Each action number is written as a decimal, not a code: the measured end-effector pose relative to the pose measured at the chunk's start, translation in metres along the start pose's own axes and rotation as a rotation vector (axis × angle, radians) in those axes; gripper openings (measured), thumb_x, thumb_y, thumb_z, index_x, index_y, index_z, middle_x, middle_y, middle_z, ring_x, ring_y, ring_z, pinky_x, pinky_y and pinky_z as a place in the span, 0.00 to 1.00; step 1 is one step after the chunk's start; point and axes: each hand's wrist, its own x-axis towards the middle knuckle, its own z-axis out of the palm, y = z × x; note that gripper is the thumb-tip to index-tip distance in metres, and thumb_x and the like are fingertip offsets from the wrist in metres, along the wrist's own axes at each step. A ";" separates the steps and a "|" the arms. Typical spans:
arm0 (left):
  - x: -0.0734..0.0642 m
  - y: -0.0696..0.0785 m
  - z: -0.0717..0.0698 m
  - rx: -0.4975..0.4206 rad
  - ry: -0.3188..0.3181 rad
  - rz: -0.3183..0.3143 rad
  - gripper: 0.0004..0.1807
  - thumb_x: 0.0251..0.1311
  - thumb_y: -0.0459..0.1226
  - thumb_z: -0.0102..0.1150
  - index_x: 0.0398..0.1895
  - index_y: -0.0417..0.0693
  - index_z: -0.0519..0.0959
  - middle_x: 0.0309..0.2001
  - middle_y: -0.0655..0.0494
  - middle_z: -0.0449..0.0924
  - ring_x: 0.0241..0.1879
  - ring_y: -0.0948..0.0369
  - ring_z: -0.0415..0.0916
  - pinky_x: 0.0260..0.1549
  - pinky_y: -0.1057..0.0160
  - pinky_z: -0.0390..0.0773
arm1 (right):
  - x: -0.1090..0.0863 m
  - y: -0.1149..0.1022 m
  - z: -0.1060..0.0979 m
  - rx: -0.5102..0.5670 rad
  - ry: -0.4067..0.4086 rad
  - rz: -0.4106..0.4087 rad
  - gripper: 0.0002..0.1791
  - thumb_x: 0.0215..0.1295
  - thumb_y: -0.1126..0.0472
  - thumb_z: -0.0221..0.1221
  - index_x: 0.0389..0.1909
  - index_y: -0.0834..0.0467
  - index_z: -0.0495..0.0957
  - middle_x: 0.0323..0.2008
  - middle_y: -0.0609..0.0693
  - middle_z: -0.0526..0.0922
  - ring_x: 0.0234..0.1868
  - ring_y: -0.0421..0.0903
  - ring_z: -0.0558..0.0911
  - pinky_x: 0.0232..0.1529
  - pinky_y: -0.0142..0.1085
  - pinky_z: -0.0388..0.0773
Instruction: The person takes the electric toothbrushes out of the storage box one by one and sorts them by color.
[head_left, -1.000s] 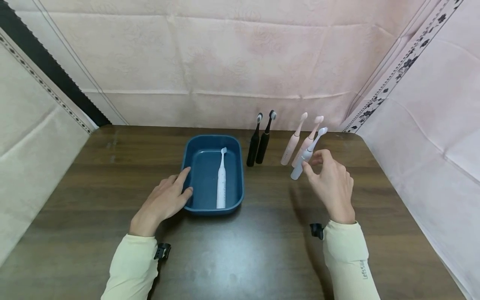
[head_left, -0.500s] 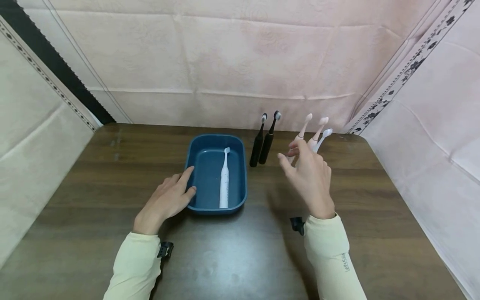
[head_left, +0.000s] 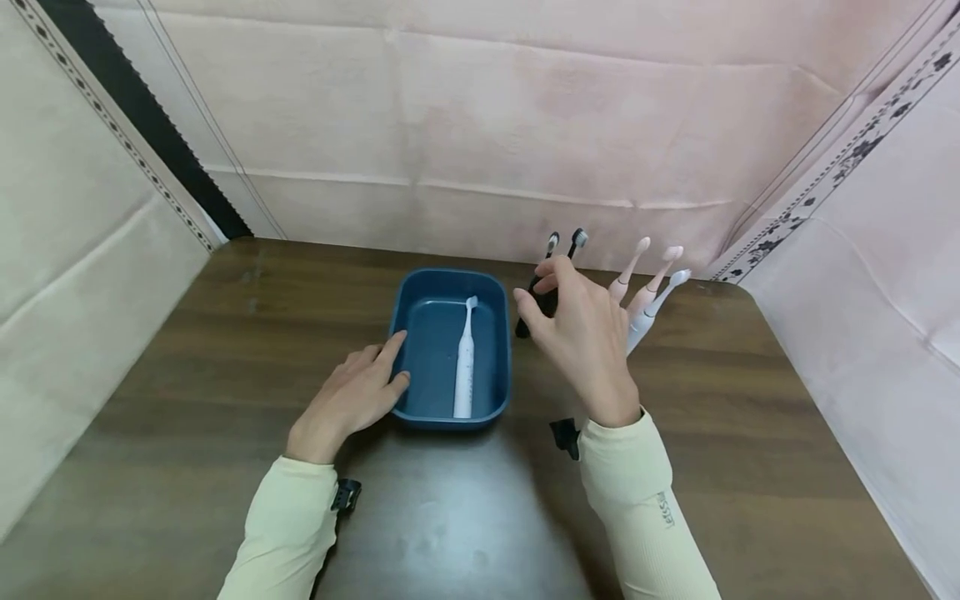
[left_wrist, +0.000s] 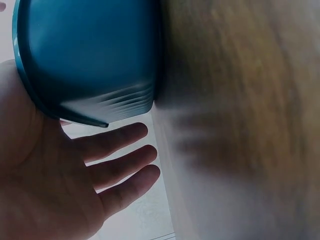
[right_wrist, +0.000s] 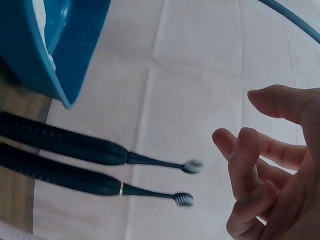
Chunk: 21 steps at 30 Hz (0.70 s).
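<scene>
My left hand [head_left: 348, 400] rests on the left rim of a blue plastic bin [head_left: 427, 367], thumb and index finger over the edge. In the left wrist view its other fingers [left_wrist: 125, 162] stretch straight outside the bin's wall. A white electric toothbrush [head_left: 465, 375] lies in the bin, head toward the back. My right hand [head_left: 588, 342] hovers by two black electric toothbrushes, partly hiding them in the head view. The right wrist view shows one black toothbrush [right_wrist: 65, 142] beside another black toothbrush [right_wrist: 65, 172] with a gold ring. The right thumb and fingers are apart, holding nothing.
Two pink electric toothbrushes, one pink brush [head_left: 618, 288] and another pink brush [head_left: 652, 285], and a pale bluish-white toothbrush [head_left: 640, 323] stand right of the right hand. Pale cloth [head_left: 450, 108] hangs behind the brown wooden table [head_left: 450, 517] and at its sides.
My right hand has moved left, from beside the bluish-white toothbrush, past the pink ones, to the black ones. My left hand stays on the bin; the head view has shifted slightly.
</scene>
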 end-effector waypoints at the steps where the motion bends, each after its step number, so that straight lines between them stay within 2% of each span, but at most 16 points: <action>1: 0.001 0.000 0.000 -0.003 0.001 -0.001 0.37 0.77 0.46 0.46 0.83 0.51 0.46 0.76 0.33 0.53 0.72 0.33 0.52 0.65 0.28 0.57 | 0.001 -0.002 0.002 -0.003 -0.016 -0.001 0.17 0.67 0.50 0.66 0.48 0.56 0.80 0.38 0.46 0.88 0.22 0.42 0.75 0.20 0.41 0.70; 7: 0.006 -0.003 -0.002 0.001 0.008 -0.011 0.37 0.77 0.46 0.46 0.83 0.50 0.46 0.76 0.34 0.54 0.72 0.34 0.54 0.65 0.30 0.58 | 0.014 -0.013 0.022 -0.030 -0.155 -0.014 0.18 0.69 0.48 0.63 0.51 0.56 0.80 0.39 0.48 0.88 0.28 0.46 0.81 0.23 0.43 0.75; 15: 0.010 -0.004 -0.005 0.007 0.011 -0.008 0.37 0.76 0.46 0.47 0.83 0.51 0.47 0.76 0.35 0.56 0.72 0.36 0.56 0.66 0.33 0.60 | 0.037 -0.026 0.051 -0.060 -0.237 -0.058 0.18 0.69 0.49 0.64 0.50 0.58 0.80 0.39 0.52 0.88 0.20 0.45 0.77 0.18 0.38 0.72; 21: 0.016 0.002 -0.004 0.002 0.007 -0.005 0.38 0.76 0.47 0.48 0.83 0.52 0.48 0.76 0.38 0.57 0.72 0.38 0.56 0.67 0.34 0.59 | 0.046 -0.024 0.077 -0.080 -0.319 -0.020 0.17 0.69 0.50 0.64 0.49 0.59 0.80 0.38 0.53 0.88 0.21 0.47 0.79 0.19 0.38 0.74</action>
